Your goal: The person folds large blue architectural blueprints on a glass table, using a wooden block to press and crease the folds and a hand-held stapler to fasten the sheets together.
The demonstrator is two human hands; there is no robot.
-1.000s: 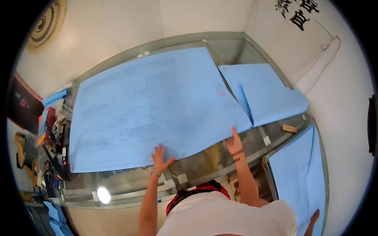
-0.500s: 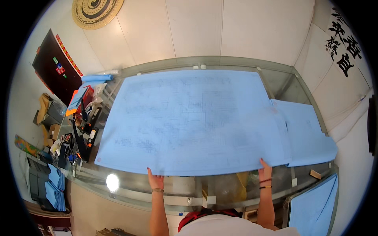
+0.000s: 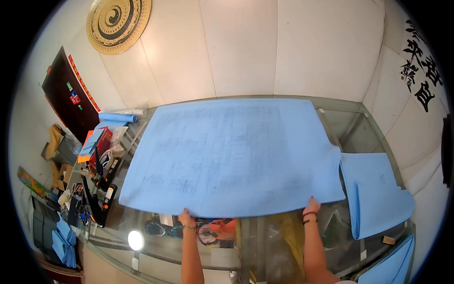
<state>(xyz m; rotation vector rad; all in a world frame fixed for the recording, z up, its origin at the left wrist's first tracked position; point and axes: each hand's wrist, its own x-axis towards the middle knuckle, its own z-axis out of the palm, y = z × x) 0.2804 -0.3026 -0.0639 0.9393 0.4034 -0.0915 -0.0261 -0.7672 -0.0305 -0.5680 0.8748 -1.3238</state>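
A large blue drawing sheet point(image 3: 227, 156), printed with faint dark lines, spreads over the glass-topped table. My left hand point(image 3: 187, 218) pinches its near edge left of the middle, thumb on top. Further right, my right hand point(image 3: 310, 209) grips the same edge near the right corner. Fingers of both hands are partly hidden beneath the sheet. The near edge sags slightly between and beside my hands, and the right side looks lifted. Right of it lies a folded blue sheet point(image 3: 376, 189), its near end hanging toward the table's front.
Staplers point(image 3: 101, 203), a red box point(image 3: 103, 138) and a blue roll point(image 3: 117, 117) crowd the table's left end. A small wooden block point(image 3: 388, 240) lies front right. More folded blue sheets point(image 3: 64, 241) sit lower left. Pale wall panels point(image 3: 241, 52) rise behind the table.
The large sheet has shifted away from me and come apart from the folded sheet at right, which shows more of itself. Both hands have moved forward with the edge, and my view has tilted up.
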